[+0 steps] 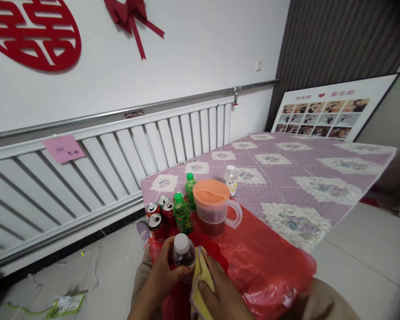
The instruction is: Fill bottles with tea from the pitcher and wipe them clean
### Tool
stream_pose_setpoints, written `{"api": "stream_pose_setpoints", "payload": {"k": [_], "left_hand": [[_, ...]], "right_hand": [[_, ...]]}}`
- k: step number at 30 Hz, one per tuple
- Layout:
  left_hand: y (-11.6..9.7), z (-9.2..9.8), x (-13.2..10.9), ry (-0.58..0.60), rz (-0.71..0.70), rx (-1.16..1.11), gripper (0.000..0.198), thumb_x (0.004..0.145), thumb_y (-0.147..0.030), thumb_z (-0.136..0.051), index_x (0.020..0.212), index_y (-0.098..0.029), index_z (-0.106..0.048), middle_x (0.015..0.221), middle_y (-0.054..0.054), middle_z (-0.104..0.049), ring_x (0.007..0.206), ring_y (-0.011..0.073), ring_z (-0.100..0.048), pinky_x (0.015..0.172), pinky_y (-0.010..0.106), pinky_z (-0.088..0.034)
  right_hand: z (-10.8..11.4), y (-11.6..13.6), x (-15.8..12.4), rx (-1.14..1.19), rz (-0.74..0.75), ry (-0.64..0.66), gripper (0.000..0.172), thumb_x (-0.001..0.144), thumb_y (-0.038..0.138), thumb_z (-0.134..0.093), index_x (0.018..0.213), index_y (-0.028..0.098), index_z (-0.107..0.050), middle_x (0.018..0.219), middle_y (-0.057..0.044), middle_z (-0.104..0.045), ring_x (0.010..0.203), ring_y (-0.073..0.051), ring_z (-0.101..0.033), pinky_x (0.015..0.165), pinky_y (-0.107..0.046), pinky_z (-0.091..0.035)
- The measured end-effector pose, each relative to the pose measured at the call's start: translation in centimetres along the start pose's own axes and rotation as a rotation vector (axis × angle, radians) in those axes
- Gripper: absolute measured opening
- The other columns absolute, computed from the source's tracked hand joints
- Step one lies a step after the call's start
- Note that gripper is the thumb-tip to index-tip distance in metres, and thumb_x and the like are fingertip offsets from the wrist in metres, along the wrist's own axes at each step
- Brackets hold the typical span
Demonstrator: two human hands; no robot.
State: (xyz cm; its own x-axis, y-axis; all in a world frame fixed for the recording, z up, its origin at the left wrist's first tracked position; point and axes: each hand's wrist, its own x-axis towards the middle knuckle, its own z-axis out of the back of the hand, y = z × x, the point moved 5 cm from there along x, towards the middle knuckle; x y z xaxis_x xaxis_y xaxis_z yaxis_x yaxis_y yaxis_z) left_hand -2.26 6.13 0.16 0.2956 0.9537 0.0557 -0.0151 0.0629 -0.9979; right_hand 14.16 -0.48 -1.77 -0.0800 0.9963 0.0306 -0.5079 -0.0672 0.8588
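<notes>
So the thing that matters here is which side the clear bottle [184, 257] with the white cap [182, 243] is on. It's in the left hand [165, 269], down at the near end of the bench [280, 178], over the red plastic sheet [270, 262]. Left fingers are wrapped round its left side with the thumb across the front, so yeah, that's a proper grip. Long axis is pretty much upright, cap on top, but I can't tell if the base is resting on anything because the hands cover it.

Right hand [222, 286] has no direct hold on the bottle. Its fingers are pinching a bunched yellow cloth [202, 284], thumb on one side, fingers on the other. From those fingers the bottle lies to the left and a touch farther out, with the cloth sandwiched in between. Cloth edge is either against the bottle or just beside it, can't really call it from this angle.

The left is obviously the nearer hand since it's touching; imo the relation to watch is cloth to the bottle's right flank, basically a sideways gap. Past the cap, the nearer green bottle [182, 218] stands close, cans [156, 229] off to its left, lidded pitcher [211, 220] to its right.
</notes>
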Motion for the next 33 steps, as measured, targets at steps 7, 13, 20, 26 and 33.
{"api": "stream_pose_setpoints", "payload": {"k": [7,13,20,26,33], "left_hand": [[-0.2,-0.2,0.0,0.024,-0.006,-0.012,0.067,0.06,-0.008,-0.077,0.12,-0.023,-0.052,0.119,0.004,-0.067,0.113,0.0259,-0.061,0.1,0.038,-0.048],[-0.2,0.0,-0.1,0.002,-0.024,-0.003,0.067,0.062,-0.015,-0.078,0.123,-0.021,-0.05,0.125,0.009,-0.064,0.118,0.0296,-0.058,0.104,0.043,-0.045],[-0.2,0.1,-0.2,-0.026,-0.013,0.032,0.068,0.059,-0.015,-0.08,0.121,-0.022,-0.053,0.123,0.008,-0.066,0.117,0.0308,-0.059,0.104,0.044,-0.045],[-0.5,-0.1,-0.3,-0.005,-0.022,-0.004,0.067,0.061,-0.017,-0.08,0.122,-0.022,-0.052,0.12,0.007,-0.067,0.115,0.0289,-0.061,0.102,0.042,-0.048],[-0.9,-0.3,-0.3,-0.018,-0.003,0.009,0.067,0.06,-0.011,-0.077,0.121,-0.022,-0.051,0.121,0.006,-0.066,0.115,0.027,-0.061,0.103,0.04,-0.047]], "right_hand": [[1.9,3.1,1.1,0.001,0.144,-0.075,0.065,0.085,0.017,-0.043,0.149,0.016,-0.038,0.157,-0.011,-0.039,0.146,-0.022,-0.033,0.121,-0.049,-0.028],[2.1,2.9,2.5,0.018,0.135,-0.111,0.067,0.08,0.013,-0.044,0.147,0.019,-0.042,0.153,-0.01,-0.045,0.143,-0.022,-0.04,0.12,-0.049,-0.031],[1.6,3.0,1.7,-0.022,0.146,-0.109,0.066,0.084,0.015,-0.043,0.15,0.02,-0.038,0.157,-0.01,-0.04,0.145,-0.023,-0.036,0.12,-0.05,-0.03],[1.1,2.6,0.8,-0.143,0.154,-0.081,0.07,0.085,0.013,-0.041,0.153,0.021,-0.032,0.16,-0.008,-0.034,0.148,-0.024,-0.031,0.12,-0.05,-0.029],[0.7,2.2,0.0,-0.191,0.191,-0.047,0.068,0.089,0.017,-0.042,0.155,0.023,-0.029,0.163,-0.006,-0.029,0.149,-0.026,-0.027,0.12,-0.051,-0.03]]}}
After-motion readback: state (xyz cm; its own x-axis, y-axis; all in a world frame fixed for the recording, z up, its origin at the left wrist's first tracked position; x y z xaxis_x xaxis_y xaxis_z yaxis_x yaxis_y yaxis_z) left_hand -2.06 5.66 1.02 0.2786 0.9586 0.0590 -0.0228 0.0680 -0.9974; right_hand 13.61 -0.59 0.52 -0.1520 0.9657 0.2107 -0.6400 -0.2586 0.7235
